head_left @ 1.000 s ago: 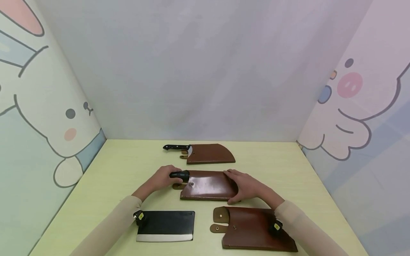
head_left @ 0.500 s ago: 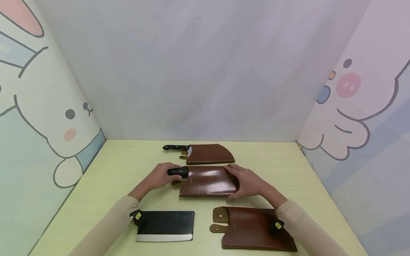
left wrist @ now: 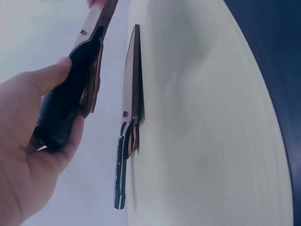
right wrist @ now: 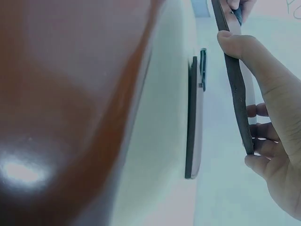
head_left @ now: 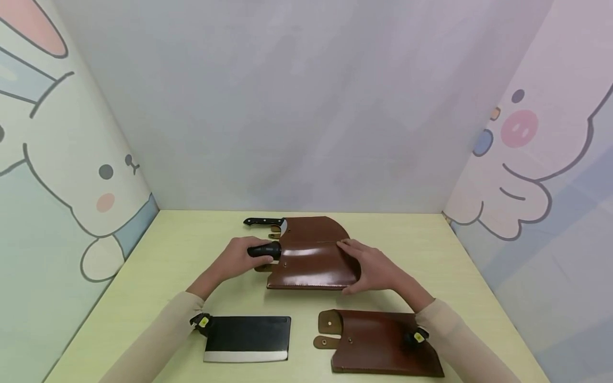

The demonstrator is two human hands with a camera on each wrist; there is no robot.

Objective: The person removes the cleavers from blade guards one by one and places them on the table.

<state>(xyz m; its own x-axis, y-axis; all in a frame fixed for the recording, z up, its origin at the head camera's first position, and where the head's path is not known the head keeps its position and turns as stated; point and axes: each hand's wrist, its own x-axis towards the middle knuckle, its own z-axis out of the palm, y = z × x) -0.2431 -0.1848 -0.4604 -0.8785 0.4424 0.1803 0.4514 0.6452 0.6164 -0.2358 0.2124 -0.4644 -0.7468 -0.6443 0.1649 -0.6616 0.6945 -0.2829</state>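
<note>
My left hand (head_left: 234,259) holds the black handle (head_left: 263,250) of a knife whose blade is hidden in a brown leather sheath (head_left: 311,268). In the left wrist view, the thumb and fingers wrap this handle (left wrist: 66,103). My right hand (head_left: 375,268) grips the sheath's right end; the right wrist view has the thumb on one edge and fingers along the other side of the sheath (right wrist: 237,94). Both wrist views show the sheathed knife raised off the table. Behind it lies another sheathed knife (head_left: 313,226) with a riveted black handle, partly overlapped in the head view.
A cleaver (head_left: 249,338) with a dark blade and bright edge lies at front left, its handle hidden under the left wrist. At front right is another brown sheath (head_left: 378,340), its strap unfastened. The pale yellow table (head_left: 191,229) meets walls at back and sides.
Both hands have lifted the sheathed knife and carried it slightly back, towards the knife behind it. The cleaver, the front sheath and the rear knife have stayed in place.
</note>
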